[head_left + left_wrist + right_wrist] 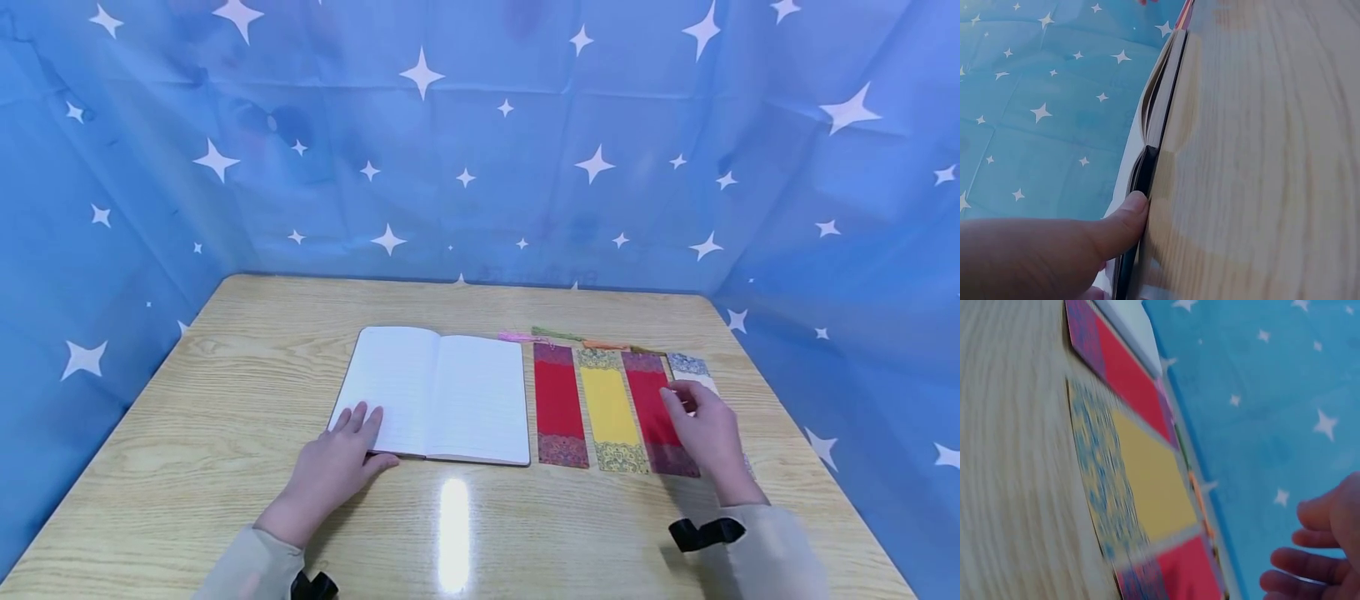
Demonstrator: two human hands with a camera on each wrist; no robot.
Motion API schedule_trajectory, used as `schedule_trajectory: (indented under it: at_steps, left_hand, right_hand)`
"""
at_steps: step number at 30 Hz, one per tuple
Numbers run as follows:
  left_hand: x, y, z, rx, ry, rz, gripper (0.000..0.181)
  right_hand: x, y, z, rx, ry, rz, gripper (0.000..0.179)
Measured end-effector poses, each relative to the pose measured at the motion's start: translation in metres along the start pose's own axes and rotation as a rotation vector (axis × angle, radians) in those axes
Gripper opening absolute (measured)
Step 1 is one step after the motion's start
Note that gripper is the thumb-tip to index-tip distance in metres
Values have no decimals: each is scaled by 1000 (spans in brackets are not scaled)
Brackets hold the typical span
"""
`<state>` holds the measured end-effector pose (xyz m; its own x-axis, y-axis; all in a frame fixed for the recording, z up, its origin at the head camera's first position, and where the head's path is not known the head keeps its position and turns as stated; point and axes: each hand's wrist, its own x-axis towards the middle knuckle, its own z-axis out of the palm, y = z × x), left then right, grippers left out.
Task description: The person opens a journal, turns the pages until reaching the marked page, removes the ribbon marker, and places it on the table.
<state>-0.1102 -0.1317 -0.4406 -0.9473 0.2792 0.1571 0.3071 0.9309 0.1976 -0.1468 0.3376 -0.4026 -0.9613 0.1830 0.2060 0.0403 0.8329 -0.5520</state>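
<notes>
An open notebook [480, 400] with blank lined pages lies on the table. My left hand [337, 450] rests on the lower left corner of its left page, fingers spread. In the left wrist view the thumb [1125, 222] lies against the notebook's edge. To the right is a row of bookmarks: a red one [559, 400], a yellow one [610, 404], another red one [654, 400] and a white one [693, 375]. Over the last two hovers my right hand [705, 425], fingers loosely bent and nothing seen between them. It partly hides the white bookmark.
Pink [517, 337], green [557, 333], orange [606, 345] and dark [647, 351] tassels lie along the bookmarks' far ends. Behind the wooden table [247, 358] hangs a blue curtain [480, 125] with white stars.
</notes>
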Motion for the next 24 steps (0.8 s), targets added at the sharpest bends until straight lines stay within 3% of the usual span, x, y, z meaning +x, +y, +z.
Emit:
schedule_trajectory:
  at_steps: [4,10,17,21,24]
  left_hand:
    - [-1,-3,1,27,54,40,67]
    - [-3,-12,1,151,236,208,59]
    - [-5,-20,-11,229,281,364,51]
    - [-5,-22,-18,250,359,482,37]
    - [-2,-21,-25,250,429,526,48]
  right_hand:
    - [-4,-11,8,23,-17,-68,40]
    - [-6,-20,21,46,-7,-120,34]
    - [-7,-24,28,53,-69,-98,39]
    - [-8,-25,30,60,-104,-80,41]
    - [-8,-25,32,65,-117,-84,42]
